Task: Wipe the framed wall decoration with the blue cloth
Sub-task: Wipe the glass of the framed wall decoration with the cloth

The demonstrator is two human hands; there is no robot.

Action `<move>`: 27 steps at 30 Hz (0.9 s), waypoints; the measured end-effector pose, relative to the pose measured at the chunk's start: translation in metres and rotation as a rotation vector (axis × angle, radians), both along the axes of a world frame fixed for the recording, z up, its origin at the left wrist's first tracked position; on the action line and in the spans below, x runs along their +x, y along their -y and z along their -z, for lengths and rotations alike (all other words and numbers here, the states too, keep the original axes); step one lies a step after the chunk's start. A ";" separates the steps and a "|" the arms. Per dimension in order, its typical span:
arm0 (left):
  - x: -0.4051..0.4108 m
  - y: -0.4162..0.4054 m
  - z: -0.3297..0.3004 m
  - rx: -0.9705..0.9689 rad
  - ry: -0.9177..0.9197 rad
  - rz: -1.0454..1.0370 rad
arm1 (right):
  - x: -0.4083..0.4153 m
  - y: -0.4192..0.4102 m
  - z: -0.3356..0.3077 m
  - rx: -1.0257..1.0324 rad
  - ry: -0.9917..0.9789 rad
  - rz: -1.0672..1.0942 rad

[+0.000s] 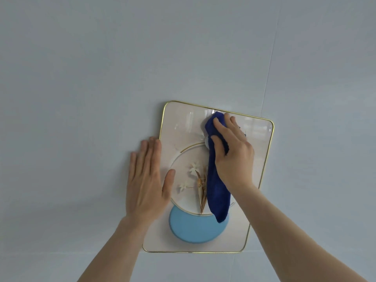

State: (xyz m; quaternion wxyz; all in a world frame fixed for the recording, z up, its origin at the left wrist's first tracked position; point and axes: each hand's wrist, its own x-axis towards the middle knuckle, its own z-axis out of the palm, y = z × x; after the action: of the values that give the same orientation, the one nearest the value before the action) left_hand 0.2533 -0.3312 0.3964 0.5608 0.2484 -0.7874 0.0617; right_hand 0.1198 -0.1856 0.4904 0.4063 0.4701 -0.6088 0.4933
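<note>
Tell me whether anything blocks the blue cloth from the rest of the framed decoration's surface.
Only the left hand, lying flat across the framed decoration's left edge. The right hand presses the blue cloth near the top; elsewhere nothing visible blocks it.

I seem to be indoors, likely a home: plain pale wall fills everything beyond my left hand, with a gold-rimmed framed decoration of dried flowers just beside it.

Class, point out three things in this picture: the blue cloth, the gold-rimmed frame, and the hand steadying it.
blue cloth (216, 192): head view, on its hanging lower half.
gold-rimmed frame (262, 135): head view, on the bare pale panel near its upper right corner.
left hand (145, 180): head view, on the back of the hand.
</note>
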 end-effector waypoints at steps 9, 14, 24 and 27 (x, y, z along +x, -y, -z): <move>-0.020 0.021 0.013 -0.111 -0.023 -0.042 | -0.001 0.052 0.018 -0.049 -0.238 0.008; -0.025 0.026 0.017 -0.134 -0.100 -0.031 | 0.017 0.082 0.024 -0.017 -0.390 -0.048; -0.023 0.024 0.017 -0.135 -0.141 0.003 | 0.002 0.075 0.047 0.129 -0.594 -0.049; -0.024 0.023 0.016 -0.135 -0.138 0.012 | 0.000 0.071 0.060 0.133 -0.600 -0.021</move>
State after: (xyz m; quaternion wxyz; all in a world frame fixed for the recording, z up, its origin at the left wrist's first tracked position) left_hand 0.2298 -0.3543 0.3806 0.6297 0.2087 -0.7424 0.0940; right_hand 0.1202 -0.2563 0.4302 0.5312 0.6265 -0.4879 0.2956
